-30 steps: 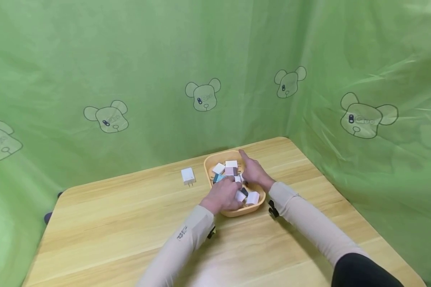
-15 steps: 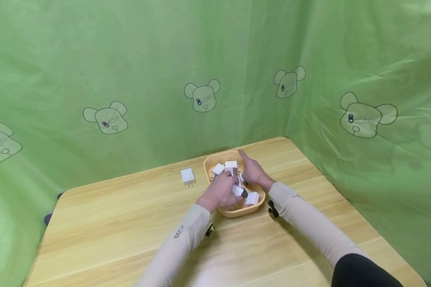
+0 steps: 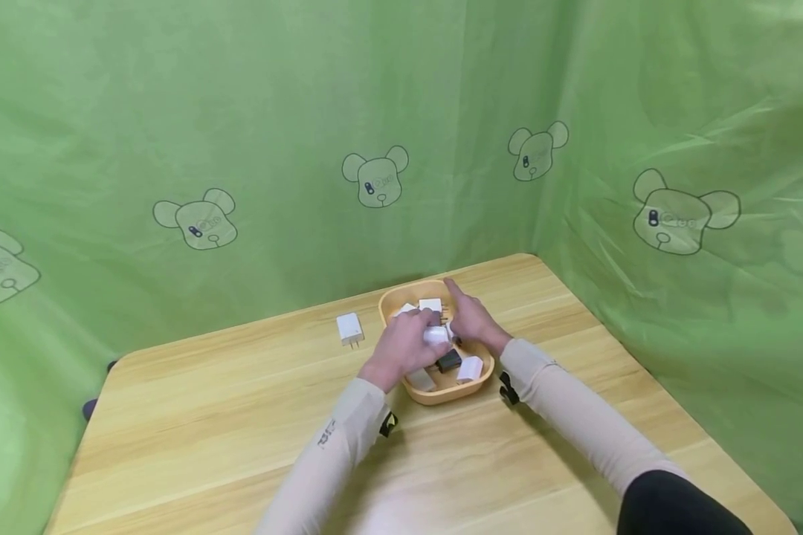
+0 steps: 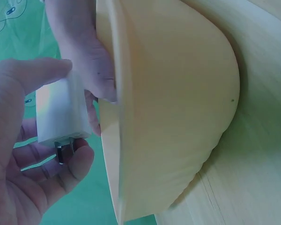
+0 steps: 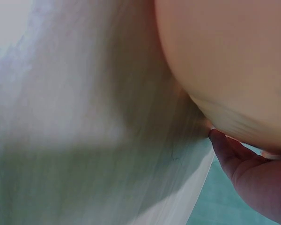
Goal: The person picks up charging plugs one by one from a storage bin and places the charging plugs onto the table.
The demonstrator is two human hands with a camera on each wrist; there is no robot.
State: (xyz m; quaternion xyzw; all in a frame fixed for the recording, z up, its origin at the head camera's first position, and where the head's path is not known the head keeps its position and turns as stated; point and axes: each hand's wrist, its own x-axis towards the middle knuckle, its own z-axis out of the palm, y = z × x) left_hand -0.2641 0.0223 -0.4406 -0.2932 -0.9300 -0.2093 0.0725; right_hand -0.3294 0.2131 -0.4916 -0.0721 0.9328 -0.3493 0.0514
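Glossy white plastic sits in the left hand point(image 3: 401, 345): a plug adapter point(image 3: 436, 336), pinched between thumb and fingers over the tray point(image 3: 435, 400). Half a second ago that hand was lower and nearer the person; now it is farther along the tray, and a black adapter point(image 3: 449, 362) and a greyish one point(image 3: 420, 380) show plainly where it was. One piece, I judge, has been singled out from the heap and is being carried rather than merely sorted through. The right hand point(image 3: 473, 321) has not shifted — it grips the tray's right rim, apparently steadying it, though some of its fingertips are hidden.

The held adapter is a smooth, round-edged block, its two flat metal prongs point(image 4: 63, 152) bright in the left wrist view. The tray is a matt, pale orange shell, probably plastic, with rounded corners and a rolled-looking lip. Inside its near end lies a pinkish-white adapter point(image 3: 470, 369), boxy and soft-edged; outside, a lone white adapter point(image 3: 349, 328) rests on the streaky wood-grain table point(image 3: 241, 416). Behind hangs a creased green sheet point(image 3: 274, 111) — thin, faintly shiny, printed with bear heads.
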